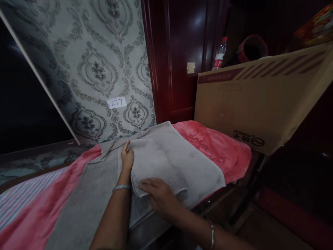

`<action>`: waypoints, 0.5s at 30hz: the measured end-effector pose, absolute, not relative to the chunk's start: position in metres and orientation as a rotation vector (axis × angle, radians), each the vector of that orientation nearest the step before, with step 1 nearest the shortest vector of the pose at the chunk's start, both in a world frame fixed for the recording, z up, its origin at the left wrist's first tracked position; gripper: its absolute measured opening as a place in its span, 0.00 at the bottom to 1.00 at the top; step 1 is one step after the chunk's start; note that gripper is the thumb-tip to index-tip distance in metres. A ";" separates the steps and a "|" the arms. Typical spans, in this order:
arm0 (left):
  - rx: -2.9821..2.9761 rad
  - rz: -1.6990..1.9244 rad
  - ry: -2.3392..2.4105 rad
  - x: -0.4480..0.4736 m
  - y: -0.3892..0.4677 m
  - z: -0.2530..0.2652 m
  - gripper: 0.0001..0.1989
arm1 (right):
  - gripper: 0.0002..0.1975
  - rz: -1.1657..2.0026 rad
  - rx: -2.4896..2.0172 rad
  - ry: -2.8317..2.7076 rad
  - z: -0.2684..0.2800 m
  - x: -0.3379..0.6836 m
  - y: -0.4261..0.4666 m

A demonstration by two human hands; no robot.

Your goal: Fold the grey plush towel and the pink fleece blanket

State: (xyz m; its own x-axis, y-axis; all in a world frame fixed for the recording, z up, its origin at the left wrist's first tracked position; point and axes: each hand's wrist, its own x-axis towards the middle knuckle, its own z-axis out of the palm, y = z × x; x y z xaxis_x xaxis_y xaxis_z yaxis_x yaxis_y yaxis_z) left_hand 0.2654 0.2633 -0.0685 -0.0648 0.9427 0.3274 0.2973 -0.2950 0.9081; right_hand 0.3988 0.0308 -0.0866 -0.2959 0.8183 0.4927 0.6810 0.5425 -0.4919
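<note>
A light grey cloth (153,158), like a towel, lies partly folded over itself, with the folded layer between my two hands. Along its left edge stands my left hand (127,156), edge-on, fingers pointing away from me and the palm side against the cloth. My right hand (160,196) rests palm down on the near edge, its fingers stretched out flat over the fold close to the near-left corner. Beneath it, more grey cloth (99,184) spreads to the left and to the right.
A pink blanket (213,146) and a striped sheet (28,194) lie underneath. At the right stands a large cardboard box (255,100) with a plastic bottle (220,55) by its far end. Behind are a patterned wall (101,66), a paper label (117,102) and a dark red door (177,41).
</note>
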 end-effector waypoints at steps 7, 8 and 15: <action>1.619 1.252 1.419 0.257 0.271 -0.077 0.30 | 0.19 0.180 -1.291 -2.226 -0.099 0.391 0.028; 1.617 1.241 1.421 0.257 0.273 -0.076 0.29 | 0.19 0.161 -1.284 -2.223 -0.103 0.390 0.028; 1.690 1.238 1.423 0.267 0.289 -0.056 0.29 | 0.18 0.040 -1.268 -2.182 -0.128 0.387 0.033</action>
State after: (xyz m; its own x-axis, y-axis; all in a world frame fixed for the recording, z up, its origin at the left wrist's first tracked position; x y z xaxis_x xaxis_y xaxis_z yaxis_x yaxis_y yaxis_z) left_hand 0.2668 0.2893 -0.0565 -0.0094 0.9622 0.2723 0.4032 -0.2455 0.8815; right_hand 0.3869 0.0330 -0.1278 -0.3569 0.7973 0.4867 0.7791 0.5415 -0.3159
